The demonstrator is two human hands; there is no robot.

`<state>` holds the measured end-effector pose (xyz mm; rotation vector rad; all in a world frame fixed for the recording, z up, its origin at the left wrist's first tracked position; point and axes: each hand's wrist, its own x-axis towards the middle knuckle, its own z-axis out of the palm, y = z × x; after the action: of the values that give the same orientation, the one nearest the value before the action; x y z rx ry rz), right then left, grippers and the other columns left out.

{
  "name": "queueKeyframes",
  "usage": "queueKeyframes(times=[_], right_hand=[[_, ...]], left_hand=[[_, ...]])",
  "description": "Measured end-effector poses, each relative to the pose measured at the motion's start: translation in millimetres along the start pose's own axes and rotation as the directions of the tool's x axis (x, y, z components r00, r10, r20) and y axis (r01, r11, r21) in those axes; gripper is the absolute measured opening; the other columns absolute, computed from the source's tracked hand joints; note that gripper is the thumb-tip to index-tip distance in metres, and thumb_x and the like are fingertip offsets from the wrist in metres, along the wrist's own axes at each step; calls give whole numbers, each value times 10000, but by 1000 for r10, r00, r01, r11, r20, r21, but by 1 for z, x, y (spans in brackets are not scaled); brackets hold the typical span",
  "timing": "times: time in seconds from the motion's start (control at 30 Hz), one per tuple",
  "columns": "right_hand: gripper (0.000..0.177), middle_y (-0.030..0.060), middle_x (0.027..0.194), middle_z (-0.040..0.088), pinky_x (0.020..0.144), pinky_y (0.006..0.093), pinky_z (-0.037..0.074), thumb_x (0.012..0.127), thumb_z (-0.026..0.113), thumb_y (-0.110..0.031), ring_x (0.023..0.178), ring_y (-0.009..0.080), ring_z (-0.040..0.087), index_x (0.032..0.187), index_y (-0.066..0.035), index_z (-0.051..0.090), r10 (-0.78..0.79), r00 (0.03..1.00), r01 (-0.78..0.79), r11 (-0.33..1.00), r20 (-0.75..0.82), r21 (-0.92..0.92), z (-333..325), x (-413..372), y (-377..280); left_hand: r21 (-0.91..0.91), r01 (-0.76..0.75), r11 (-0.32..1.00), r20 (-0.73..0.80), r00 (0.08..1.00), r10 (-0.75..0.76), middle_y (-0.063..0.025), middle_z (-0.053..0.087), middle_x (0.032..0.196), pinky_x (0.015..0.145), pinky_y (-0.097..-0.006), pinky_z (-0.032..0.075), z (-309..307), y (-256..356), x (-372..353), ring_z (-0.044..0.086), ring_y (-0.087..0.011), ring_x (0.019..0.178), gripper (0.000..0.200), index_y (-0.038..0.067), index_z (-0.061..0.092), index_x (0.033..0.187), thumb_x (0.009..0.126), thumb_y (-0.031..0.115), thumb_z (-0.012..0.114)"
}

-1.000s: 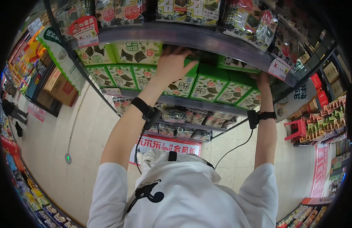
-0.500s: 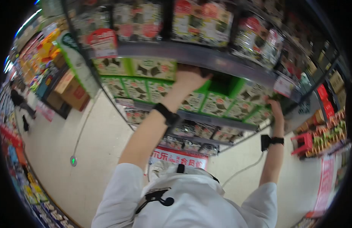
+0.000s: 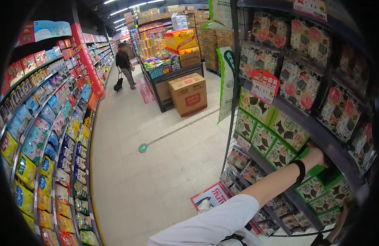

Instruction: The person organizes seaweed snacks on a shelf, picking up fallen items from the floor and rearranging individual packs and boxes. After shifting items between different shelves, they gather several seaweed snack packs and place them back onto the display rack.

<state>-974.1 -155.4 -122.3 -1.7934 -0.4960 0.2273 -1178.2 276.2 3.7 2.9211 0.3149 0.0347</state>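
My left hand (image 3: 315,157) reaches into the row of green-and-white boxes (image 3: 288,128), just under the dark shelf edge (image 3: 310,119). Its fingers are hidden behind that edge and the boxes, so what they touch does not show. The boxes carry pictures of dark sheets, probably seaweed snacks. At the far lower right, my right hand (image 3: 345,206) is close to the end of the same box row. It is dim and partly cut off, and its fingers cannot be made out clearly. Both wrists wear black straps.
Patterned packets (image 3: 300,84) fill the shelf above, and more packets (image 3: 239,158) lie below. A cardboard carton (image 3: 188,95) stands on the floor by a display stand. Left is a long shelf of bagged goods (image 3: 33,153). Farther off, a person (image 3: 124,63) has a black wheeled bag (image 3: 118,85).
The view has swung left, bringing the aisle, carton and left-hand shelf into sight. My left hand is still among the green boxes; my right hand now sits at the view's edge.
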Motion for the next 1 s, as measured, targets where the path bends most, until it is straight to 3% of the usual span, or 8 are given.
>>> queueKeyframes(times=[0.27, 0.5, 0.6, 0.63, 0.67, 0.7, 0.9, 1.0], right_hand=[[559, 86, 1372, 427, 1027, 309, 271, 880, 541, -320, 1260, 162, 382, 1310, 26, 447, -10, 999, 13, 998, -36, 65, -16, -8, 20], [460, 52, 1264, 523, 1020, 283, 288, 880, 529, -253, 1182, 149, 445, 1257, 10, 517, -64, 996, 59, 995, -62, -81, 21, -44, -38], [333, 38, 1136, 589, 957, 284, 337, 887, 485, -196, 1080, 143, 497, 1119, 9, 609, -153, 984, 132, 968, -88, -211, 29, -51, -43], [325, 38, 1118, 596, 930, 294, 356, 880, 491, -189, 1058, 147, 508, 1114, 1, 613, -68, 989, 79, 994, -129, 81, 39, -45, -50], [313, 41, 1110, 603, 914, 306, 364, 862, 518, -187, 1049, 157, 516, 1084, 5, 627, 14, 984, 7, 993, -176, 120, 40, -41, -46], [299, 51, 1120, 604, 919, 321, 367, 840, 549, -178, 1057, 167, 521, 1056, 7, 641, 97, 973, -58, 981, -207, 186, 60, -53, -78], [402, 58, 1178, 569, 967, 319, 318, 806, 603, -306, 1111, 187, 484, 1117, -52, 633, 219, 940, -174, 968, -262, 183, 75, -58, -97], [422, 54, 1201, 553, 931, 307, 346, 826, 585, -360, 1095, 168, 485, 1114, -56, 633, 148, 921, -145, 989, -360, 37, 86, -57, -103]], left_hand=[[-367, -360, 858, 130, 893, 430, -135, 374, 1402, 1041, -333, 282, -10, 3, 3, 363, -305, 1265, 995, 108, 382, 1367, 560, 544, 766], [-92, -762, 641, -330, 630, 703, -177, 636, 1011, 771, -401, 491, -3, -31, -10, 609, -331, 899, 623, 42, 574, 1129, 614, 352, 736], [112, -725, 680, 11, 685, 728, -199, 485, 1286, 971, -353, 384, -29, -39, -21, 489, -313, 1149, 875, 118, 319, 1389, 622, 269, 711], [138, -732, 667, 3, 673, 739, -188, 465, 1313, 991, -373, 367, -28, -45, -24, 475, -312, 1168, 927, 202, 238, 1433, 630, 205, 701], [137, -812, 567, -113, 556, 823, -186, 466, 1304, 937, -398, 406, -20, -57, -17, 502, -313, 1110, 968, 275, 160, 1451, 648, 107, 672], [74, -716, 694, 126, 697, 706, -188, 475, 1282, 837, -408, 452, -41, -45, -32, 545, -322, 988, 982, 308, 140, 1451, 663, 77, 679], [289, -690, 664, 121, 714, 689, -198, 584, 978, 710, -413, 488, -38, -60, -40, 586, -328, 774, 788, 328, 200, 1434, 801, 194, 650], [476, -608, 635, -348, 533, 771, -174, 579, 867, 657, -407, 489, -28, -55, -36, 587, -307, 732, 566, 234, 320, 1402, 888, 296, 550]])
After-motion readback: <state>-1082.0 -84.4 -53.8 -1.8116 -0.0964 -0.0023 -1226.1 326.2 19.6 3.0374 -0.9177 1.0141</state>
